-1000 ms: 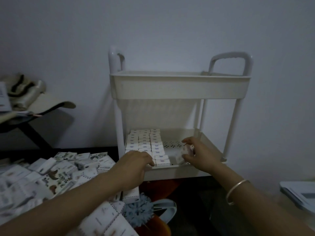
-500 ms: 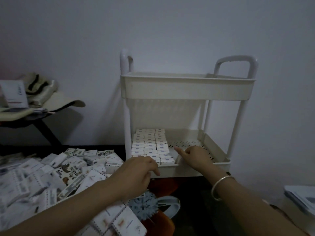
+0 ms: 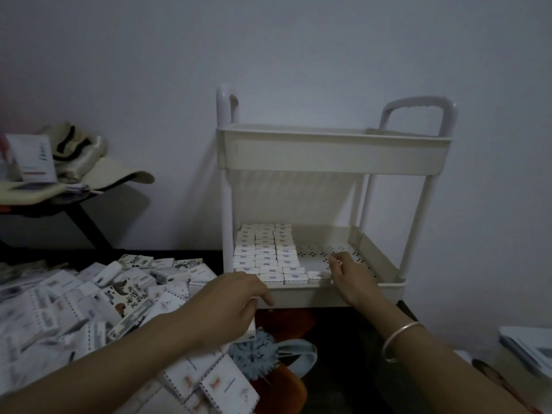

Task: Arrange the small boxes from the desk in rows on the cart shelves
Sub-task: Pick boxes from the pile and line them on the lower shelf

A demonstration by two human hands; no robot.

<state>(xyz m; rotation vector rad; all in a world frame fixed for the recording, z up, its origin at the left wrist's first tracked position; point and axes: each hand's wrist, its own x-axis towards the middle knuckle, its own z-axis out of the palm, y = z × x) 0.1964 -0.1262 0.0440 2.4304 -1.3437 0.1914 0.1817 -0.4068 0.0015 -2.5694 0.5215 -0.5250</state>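
White card boxes [image 3: 265, 255] fill three rows on the cart's lower shelf [image 3: 385, 282], and one box [image 3: 319, 275] starts a fourth at the front lip. The right grip [image 3: 352, 279] touches that box's end, though I cannot tell whether it is pinching or only resting there. The box should sit flush against its neighbour, edges square. The left grip [image 3: 236, 297] curls over the loose pile [image 3: 89, 300] on the tabletop [image 3: 167, 253], hiding whatever is beneath it. The upper shelf [image 3: 328, 156] hides its inside.

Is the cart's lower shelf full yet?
Partly full: small boxes fill the left of the lower shelf; perforated floor shows bare on the right.
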